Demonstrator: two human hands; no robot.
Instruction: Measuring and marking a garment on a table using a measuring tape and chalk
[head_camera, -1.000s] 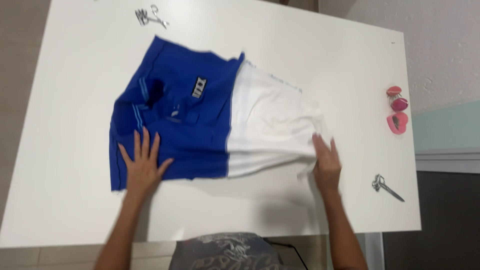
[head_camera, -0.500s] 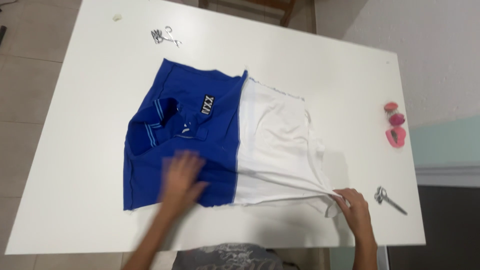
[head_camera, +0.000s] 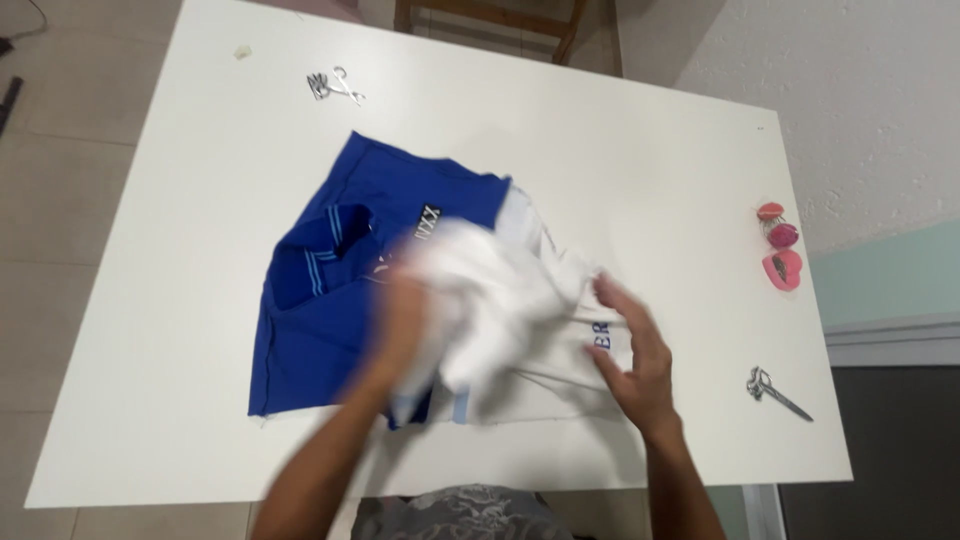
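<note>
On white table (head_camera: 200, 300) | left grip (head_camera: 405, 320) clenches shirt (head_camera: 400, 270) | right grip (head_camera: 630, 345) released, flat

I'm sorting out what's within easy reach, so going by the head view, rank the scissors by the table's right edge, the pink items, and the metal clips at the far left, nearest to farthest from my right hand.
1. Scissors, just right of the right hand, near edge.
2. Pink items, farther up the right edge.
3. Metal clips, far left corner.

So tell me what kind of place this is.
Probably a room at home used for folding clothes: a white table carrying a blue-and-white shirt, a wooden chair behind it, and a tiled floor.
</note>
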